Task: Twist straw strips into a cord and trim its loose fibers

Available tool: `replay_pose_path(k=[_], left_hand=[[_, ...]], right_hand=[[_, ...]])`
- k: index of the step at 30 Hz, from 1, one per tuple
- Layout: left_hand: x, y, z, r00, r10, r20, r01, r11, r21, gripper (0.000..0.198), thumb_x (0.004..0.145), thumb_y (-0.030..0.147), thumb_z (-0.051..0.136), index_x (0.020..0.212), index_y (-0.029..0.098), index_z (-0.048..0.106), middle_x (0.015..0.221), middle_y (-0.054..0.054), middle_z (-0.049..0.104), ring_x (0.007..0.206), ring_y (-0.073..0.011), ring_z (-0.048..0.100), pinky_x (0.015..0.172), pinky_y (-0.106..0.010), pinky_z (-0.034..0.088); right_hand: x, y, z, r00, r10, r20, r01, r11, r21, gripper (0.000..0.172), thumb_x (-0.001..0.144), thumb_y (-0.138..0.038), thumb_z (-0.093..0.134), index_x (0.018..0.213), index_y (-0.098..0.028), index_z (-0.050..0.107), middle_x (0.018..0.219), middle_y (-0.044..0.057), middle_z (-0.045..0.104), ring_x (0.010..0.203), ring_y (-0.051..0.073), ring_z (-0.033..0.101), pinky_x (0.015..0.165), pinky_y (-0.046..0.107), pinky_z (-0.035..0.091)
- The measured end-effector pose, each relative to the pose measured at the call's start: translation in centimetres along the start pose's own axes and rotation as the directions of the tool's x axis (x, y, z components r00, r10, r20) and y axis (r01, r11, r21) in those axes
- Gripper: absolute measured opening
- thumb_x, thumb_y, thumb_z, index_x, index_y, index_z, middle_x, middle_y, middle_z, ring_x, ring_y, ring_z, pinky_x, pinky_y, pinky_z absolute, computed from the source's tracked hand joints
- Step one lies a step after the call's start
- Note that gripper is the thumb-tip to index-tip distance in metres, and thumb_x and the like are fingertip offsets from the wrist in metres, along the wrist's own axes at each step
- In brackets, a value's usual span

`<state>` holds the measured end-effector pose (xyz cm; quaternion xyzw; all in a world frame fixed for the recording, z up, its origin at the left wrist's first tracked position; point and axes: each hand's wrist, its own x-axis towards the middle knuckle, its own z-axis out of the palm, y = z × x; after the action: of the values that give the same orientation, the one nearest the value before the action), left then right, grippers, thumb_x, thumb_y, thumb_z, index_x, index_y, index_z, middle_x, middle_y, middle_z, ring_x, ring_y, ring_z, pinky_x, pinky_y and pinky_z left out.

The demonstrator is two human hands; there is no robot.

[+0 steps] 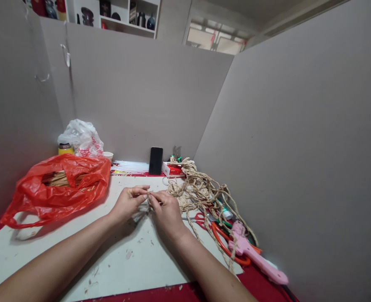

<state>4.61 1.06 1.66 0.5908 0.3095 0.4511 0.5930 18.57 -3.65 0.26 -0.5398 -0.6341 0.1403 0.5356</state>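
Both hands meet above the white board point(116, 268), fingertips almost touching. My left hand point(128, 201) is closed, its thumb and index finger pinching one side of a thin tan straw cord point(149, 200). From the other side, my right hand point(168, 212) pinches the same cord with thumb and fingers. Most of the cord is hidden behind the fingers. Just beyond my right hand lies a tangled heap of braided straw rope point(201, 186). Whether the held cord joins this heap cannot be made out.
An open red plastic bag point(87, 176) of straw strips stands left. At the back are a black phone point(156, 161), white sticks point(130, 167) and a red-and-white box point(172, 169). Red-handled scissors point(200, 219) and a pink glue gun point(251, 253) lie right. Grey panels point(135, 96) surround the table.
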Motion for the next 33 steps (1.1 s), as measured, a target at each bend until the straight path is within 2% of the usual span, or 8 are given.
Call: replay_pose_path(k=[5, 9, 13, 16, 23, 28, 30, 33], left_hand=[[-0.5, -0.1, 0.3, 0.998, 0.067, -0.003, -0.066, 0.994, 0.083, 0.01, 0.065, 0.022, 0.069, 0.071, 0.016, 0.074, 0.118, -0.013, 0.063, 0.109, -0.0264, 0.057, 0.102, -0.042, 0.035], [-0.7, -0.3, 0.2, 0.988, 0.152, 0.022, -0.153, 0.961, 0.231, 0.009, 0.071, 0.017, 0.06, 0.07, 0.017, 0.07, 0.118, -0.012, 0.063, 0.11, -0.0254, 0.057, 0.101, -0.043, 0.036], [-0.9, -0.8, 0.3, 0.948, 0.312, 0.061, -0.303, 0.83, 0.468, 0.014, 0.074, 0.012, 0.055, 0.074, 0.018, 0.067, 0.115, -0.01, 0.064, 0.11, -0.0231, 0.056, 0.101, -0.041, 0.037], [-1.0, -1.2, 0.5, 0.921, 0.381, 0.086, -0.361, 0.746, 0.559, 0.015, 0.076, 0.01, 0.052, 0.075, 0.018, 0.064, 0.113, -0.011, 0.064, 0.109, -0.0222, 0.056, 0.099, -0.041, 0.039], [-1.1, -1.8, 0.9, 0.921, 0.381, 0.077, -0.353, 0.736, 0.578, 0.014, 0.077, 0.009, 0.05, 0.074, 0.018, 0.061, 0.111, -0.012, 0.064, 0.107, -0.0224, 0.057, 0.097, -0.039, 0.04], [-1.3, -1.6, 1.1, 0.927, 0.37, 0.057, -0.337, 0.757, 0.56, 0.013, 0.076, 0.011, 0.052, 0.074, 0.018, 0.063, 0.108, -0.01, 0.065, 0.105, -0.0222, 0.058, 0.097, -0.038, 0.04], [-1.3, -1.3, 1.2, 0.949, 0.317, 0.006, -0.282, 0.836, 0.471, 0.01, 0.075, 0.014, 0.055, 0.073, 0.018, 0.064, 0.109, -0.01, 0.065, 0.105, -0.022, 0.058, 0.099, -0.037, 0.038], [-1.1, -1.0, 1.3, 0.982, 0.17, -0.085, -0.141, 0.951, 0.275, 0.008, 0.072, 0.02, 0.059, 0.067, 0.016, 0.063, 0.106, -0.011, 0.066, 0.105, -0.0232, 0.058, 0.098, -0.037, 0.038]], right_hand=[[-0.1, -0.1, 0.2, 0.999, 0.05, 0.009, -0.05, 0.999, 0.01, 0.019, 0.08, -0.023, 0.056, 0.084, -0.023, 0.075, 0.08, 0.008, 0.071, 0.075, 0.022, 0.061, 0.078, 0.036, 0.046], [-0.2, 0.3, 0.7, 0.996, 0.094, 0.009, -0.094, 0.993, 0.071, 0.017, 0.078, -0.023, 0.057, 0.082, -0.023, 0.074, 0.081, 0.007, 0.071, 0.073, 0.021, 0.062, 0.073, 0.034, 0.048], [-0.2, 0.8, 1.1, 0.985, 0.165, 0.039, -0.17, 0.973, 0.158, 0.019, 0.079, -0.028, 0.055, 0.082, -0.02, 0.072, 0.071, 0.005, 0.07, 0.059, 0.019, 0.063, 0.056, 0.029, 0.049], [-0.4, 0.9, 1.0, 0.981, 0.189, 0.051, -0.195, 0.967, 0.166, 0.021, 0.08, -0.031, 0.053, 0.079, -0.019, 0.07, 0.062, 0.004, 0.067, 0.053, 0.018, 0.06, 0.051, 0.028, 0.048], [-1.0, 0.2, 0.8, 0.992, 0.121, -0.04, -0.12, 0.992, 0.025, 0.012, 0.074, -0.024, 0.056, 0.07, -0.021, 0.066, 0.073, 0.006, 0.066, 0.069, 0.02, 0.056, 0.074, 0.032, 0.043], [-0.9, 0.4, 0.9, 0.99, 0.123, -0.072, -0.119, 0.991, 0.052, 0.007, 0.072, -0.023, 0.057, 0.065, -0.021, 0.06, 0.069, 0.003, 0.061, 0.064, 0.017, 0.051, 0.07, 0.03, 0.041], [-0.7, 0.5, 0.9, 0.986, 0.151, -0.073, -0.143, 0.984, 0.105, 0.006, 0.069, -0.023, 0.059, 0.064, -0.021, 0.058, 0.064, 0.001, 0.058, 0.059, 0.015, 0.049, 0.065, 0.028, 0.041], [-0.3, 0.5, 0.9, 0.975, 0.222, -0.02, -0.211, 0.951, 0.225, 0.008, 0.069, -0.026, 0.059, 0.066, -0.02, 0.055, 0.056, -0.002, 0.054, 0.052, 0.012, 0.048, 0.054, 0.025, 0.041]])
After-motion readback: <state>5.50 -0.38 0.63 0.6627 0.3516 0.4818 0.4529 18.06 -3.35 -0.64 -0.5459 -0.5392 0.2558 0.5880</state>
